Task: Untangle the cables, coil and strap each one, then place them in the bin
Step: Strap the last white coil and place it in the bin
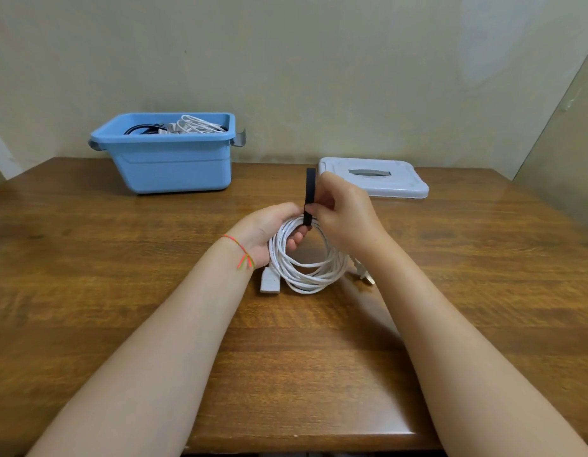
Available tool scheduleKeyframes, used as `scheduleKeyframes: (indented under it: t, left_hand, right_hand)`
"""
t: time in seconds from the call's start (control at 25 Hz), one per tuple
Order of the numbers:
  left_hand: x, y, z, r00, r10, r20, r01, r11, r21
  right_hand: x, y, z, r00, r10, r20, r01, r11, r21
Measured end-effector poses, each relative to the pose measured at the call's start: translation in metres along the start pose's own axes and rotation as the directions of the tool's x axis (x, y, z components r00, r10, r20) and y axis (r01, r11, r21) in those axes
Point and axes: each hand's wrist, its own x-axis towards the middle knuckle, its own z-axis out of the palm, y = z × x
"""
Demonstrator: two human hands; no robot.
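At a wooden table, we are strapping a coiled white cable while a blue bin, already holding other coiled cables, is sitting well apart at the far left and its grey lid is lying just behind our hands. The coil is standing nearly upright at the table's middle, its lower loops and a white connector resting on the wood. Our left hand is gripping the coil's top, fingers curled through the loops. Our right hand is pinching a black strap between thumb and fingertips. The strap's long axis is running vertically, its lower end lying against the bundle beside the left fingers and its free end pointing up and away from us. We are judging that the right hand, the nearer to that free end, is the one to bring it over and around the strands.
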Motion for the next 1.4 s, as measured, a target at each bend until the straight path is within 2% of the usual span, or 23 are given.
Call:
scheduleKeyframes:
  t: [0.2,0.36,0.52,0.72,0.8,0.84,0.92,0.96,1.12,1.28,1.4]
  left_hand:
    - [-0.004,0.004,0.000,0.999,0.043,0.025,-0.043,0.999,-0.002]
    - [-0.009,0.005,0.003,0.996,0.078,0.051,-0.079,0.997,0.016]
    - [-0.007,0.003,0.003,0.992,0.119,0.040,-0.121,0.990,0.075]
    - [-0.006,-0.001,0.006,0.961,0.268,0.063,-0.275,0.930,0.245]
    - [-0.007,-0.001,0.007,0.959,0.279,0.060,-0.285,0.929,0.237]
    - [-0.007,0.000,0.007,0.963,0.266,0.046,-0.269,0.937,0.223]
    - [-0.005,0.001,0.006,0.976,0.217,0.006,-0.214,0.960,0.181]
    - [-0.004,0.000,0.005,0.981,0.194,-0.016,-0.189,0.969,0.160]
    - [-0.001,-0.001,0.003,0.981,0.163,-0.107,-0.148,0.980,0.133]
    - [0.000,-0.002,0.002,0.971,0.168,-0.172,-0.141,0.977,0.159]
    - [-0.001,-0.002,0.004,0.959,0.211,-0.188,-0.173,0.964,0.200]
  right_hand:
    - [0.002,-0.001,-0.001,0.975,0.220,0.004,-0.218,0.960,0.176]
    - [0.002,0.007,-0.007,0.926,0.344,0.158,-0.378,0.867,0.325]
    - [0.004,0.012,-0.013,0.849,0.413,0.329,-0.525,0.734,0.431]
    - [0.004,0.009,-0.017,0.797,0.434,0.419,-0.602,0.618,0.505]
    - [0.003,0.009,-0.013,0.827,0.457,0.327,-0.561,0.638,0.528]
    - [0.003,0.010,-0.011,0.866,0.446,0.225,-0.497,0.725,0.476]
    - [0.003,0.007,-0.011,0.955,0.294,0.048,-0.298,0.934,0.196]
    - [0.002,0.005,-0.013,0.980,0.192,0.047,-0.195,0.978,0.074]
    - [0.000,0.000,-0.018,0.973,0.056,0.226,-0.037,0.996,-0.086]
    - [-0.002,-0.004,-0.010,0.983,-0.091,0.162,0.124,0.970,-0.210]
    - [0.000,-0.006,-0.005,0.983,-0.091,0.158,0.136,0.941,-0.309]
